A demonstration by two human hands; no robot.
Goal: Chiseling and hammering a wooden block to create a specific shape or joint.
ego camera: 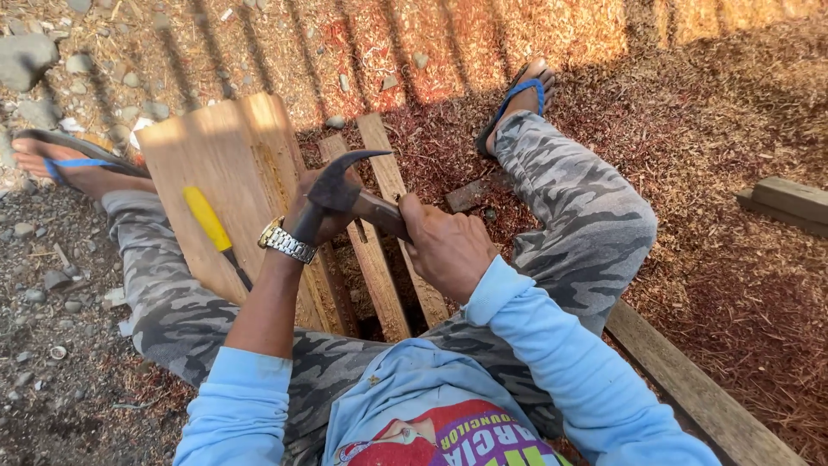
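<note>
A claw hammer point(341, 185) with a dark metal head is raised above wooden slats point(379, 259). My right hand point(444, 246) is shut on its wooden handle. My left hand point(310, 220), with a metal watch on the wrist, lies partly hidden behind the hammer head, on the edge of a wide wooden board point(220, 164). What the left fingers hold cannot be seen. A yellow-handled tool point(211, 224) lies on the board beside my left forearm. I sit on the ground with legs in camouflage trousers spread on both sides of the wood.
Sawdust and wood chips cover the ground. Grey stones point(26, 60) lie at the upper left. A long plank point(690, 388) runs along my right side, and a short wooden block point(789, 203) lies at the far right. Both feet wear blue-strapped sandals.
</note>
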